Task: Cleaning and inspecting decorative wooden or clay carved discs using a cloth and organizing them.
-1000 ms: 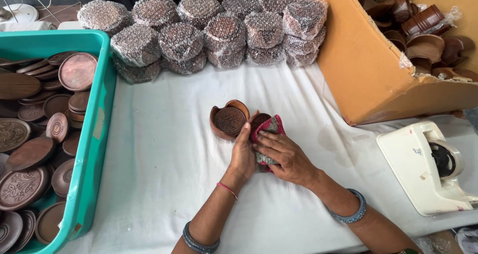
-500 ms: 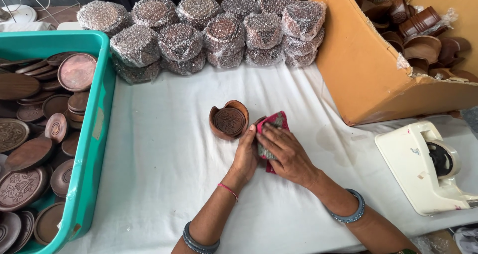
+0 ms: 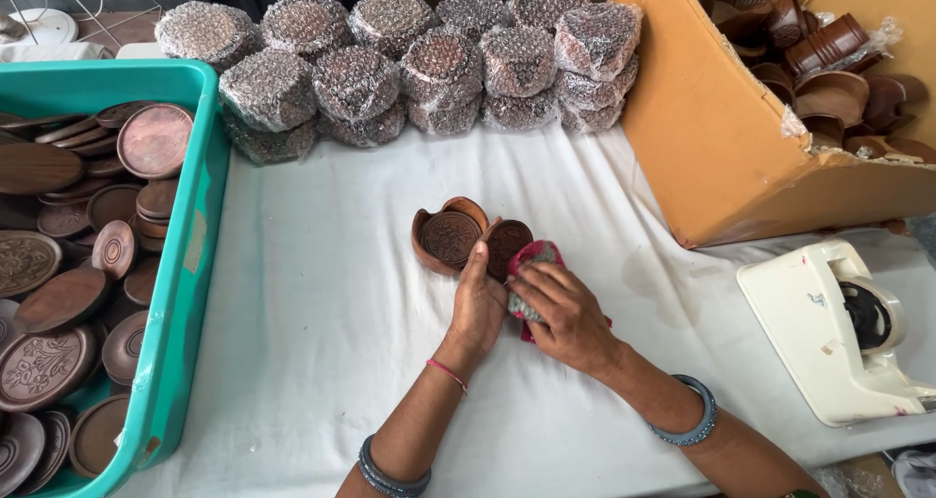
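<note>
Head view: near the middle of the white-covered table (image 3: 322, 361), a small round wooden disc (image 3: 509, 244) with a carved face is held upright on edge by the left hand (image 3: 480, 303), whose fingers are curled round its near rim. Just beside it, touching on the left, a brown wooden holder (image 3: 447, 237) with another carved disc lying in it rests on the cloth. The right hand (image 3: 561, 313) is closed on a pink and grey cleaning cloth (image 3: 534, 264), which is pressed flat against the upright disc's right face.

The wiping is best done with the disc braced firmly by the left fingers, so that it is not rolled against the holder, and with the cloth worked into the carved grooves, where dust is likely lodged; that is a judgement only.

Along the far edge, bubble-wrapped round bundles (image 3: 409, 64) are stacked in two tiers. At the left edge a teal plastic crate (image 3: 185, 264) is filled with loose carved discs and lids. At the far right corner an open cardboard box (image 3: 721, 137) holds brown wooden cups and bowls, and a white tape dispenser (image 3: 838, 332) stands by the right edge.

Against the picture half a second earlier, the left hand is raised slightly toward the holder and the cloth is shifted a little further over the disc; everything else is unmoved.
</note>
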